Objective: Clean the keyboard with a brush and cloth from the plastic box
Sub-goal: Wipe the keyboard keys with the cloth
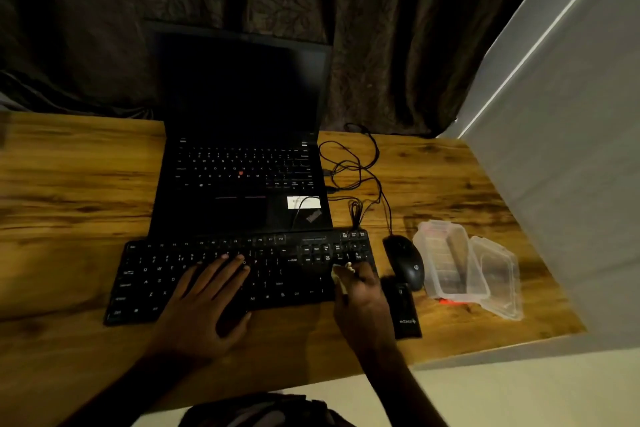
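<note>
Pale cloth (340,277), I think, is pinched in my right hand (362,293) at the right end of the keyboard (149,282), my left hand (204,291) flat beside it, so I judge I'm wiping; next, sweep leftward, the open box (446,263) lying to the right.

cloth (339,277) in right hand (362,293), on keyboard (156,276)

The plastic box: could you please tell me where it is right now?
In the head view, the plastic box sits at the right of the table, just right of the mouse, its lid lying against its right edge.
</note>
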Motion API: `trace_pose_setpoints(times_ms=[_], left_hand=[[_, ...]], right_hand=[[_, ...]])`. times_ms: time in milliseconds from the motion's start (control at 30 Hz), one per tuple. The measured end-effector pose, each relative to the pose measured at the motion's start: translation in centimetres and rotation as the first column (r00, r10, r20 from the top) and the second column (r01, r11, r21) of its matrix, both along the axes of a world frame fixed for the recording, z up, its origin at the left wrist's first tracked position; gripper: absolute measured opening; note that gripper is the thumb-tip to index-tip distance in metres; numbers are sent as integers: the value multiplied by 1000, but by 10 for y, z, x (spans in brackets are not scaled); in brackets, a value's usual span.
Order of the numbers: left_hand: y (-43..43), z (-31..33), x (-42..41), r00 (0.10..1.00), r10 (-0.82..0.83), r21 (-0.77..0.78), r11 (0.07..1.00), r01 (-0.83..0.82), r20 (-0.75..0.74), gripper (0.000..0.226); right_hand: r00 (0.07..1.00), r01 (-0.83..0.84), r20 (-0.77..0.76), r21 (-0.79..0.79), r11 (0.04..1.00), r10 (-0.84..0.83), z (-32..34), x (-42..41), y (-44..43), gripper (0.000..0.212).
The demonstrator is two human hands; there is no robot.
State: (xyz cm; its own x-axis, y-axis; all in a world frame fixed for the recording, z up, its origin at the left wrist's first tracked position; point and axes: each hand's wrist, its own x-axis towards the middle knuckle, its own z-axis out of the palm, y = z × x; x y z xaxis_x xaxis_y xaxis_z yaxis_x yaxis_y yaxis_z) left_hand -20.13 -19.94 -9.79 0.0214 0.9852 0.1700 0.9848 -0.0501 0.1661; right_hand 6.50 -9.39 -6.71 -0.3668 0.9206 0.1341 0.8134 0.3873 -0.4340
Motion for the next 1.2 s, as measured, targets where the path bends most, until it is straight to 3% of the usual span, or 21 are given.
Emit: trace_pose_setpoints(times_ms=[200,433,600,700,800,900,1033,1133,1200], left_hand=[[-1,-1,1,1000,11,-11,1000,-11,1,80],[-1,-1,1,1000,13,-4,1000,-13,14,79],[-1,1,2,1000,6,14,1000,-7,7,78],[-1,1,2,1000,9,6,1000,-9,16,78],[-1,2,2,1000,9,-5,1000,-9,11,77],[-2,2,2,1000,7,-5,1000,-7,7,77],[-2,2,2,1000,8,1,1000,-8,4,78],[-2,1,2,1000,11,4,1000,-11,8,77],[-2,1,1,1000,8,-4,1000,-8,8,78]], right_hand=[[975,221,-41,63,973,-218,1,22,14,12],[999,12,35,89,996,-15,-2,6,2,16],[987,162,-8,77,984,-162,0,32,14,26],[976,211,37,44,976,-213,3,30,16,21],[996,82,13,67,994,-83,-2,12,6,13],[1000,3,24,76,997,-5,-3,8,4,18],[995,101,-18,39,994,-101,2,25,13,28],[973,231,-13,25,973,-231,5,30,16,22],[977,212,10,17,977,-212,6,23,13,20]])
